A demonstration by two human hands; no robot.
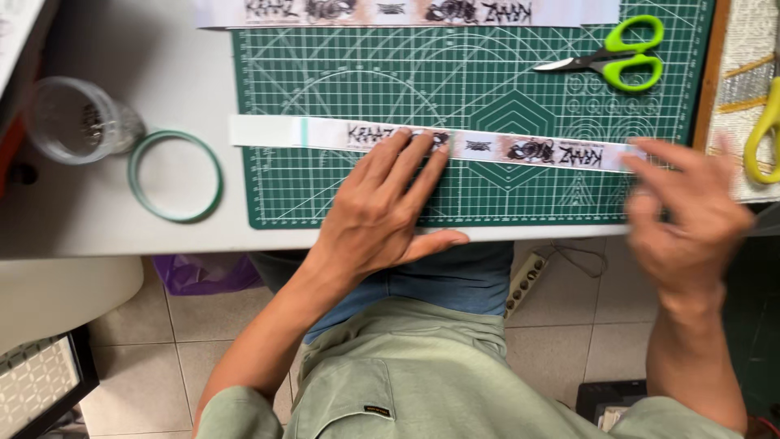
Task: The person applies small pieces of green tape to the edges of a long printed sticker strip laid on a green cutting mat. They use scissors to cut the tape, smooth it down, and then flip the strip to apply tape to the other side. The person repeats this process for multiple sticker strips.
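A long printed paper strip point(487, 149) lies across the green cutting mat point(471, 89) on the white table. My left hand point(382, 213) lies flat on the mat with its fingertips pressing the strip near its middle. My right hand point(691, 213) is blurred by motion at the strip's right end; its fingertips sit at that end, fingers apart, and I cannot tell if they pinch the paper. A narrow green band marks the strip near its left, blank end.
Green-handled scissors point(617, 58) lie at the mat's back right. A second printed strip point(406, 11) runs along the mat's far edge. A green tape ring point(135, 175) and a clear plastic cup point(77, 120) stand left of the mat. A yellow handle point(764, 134) sits at the right edge.
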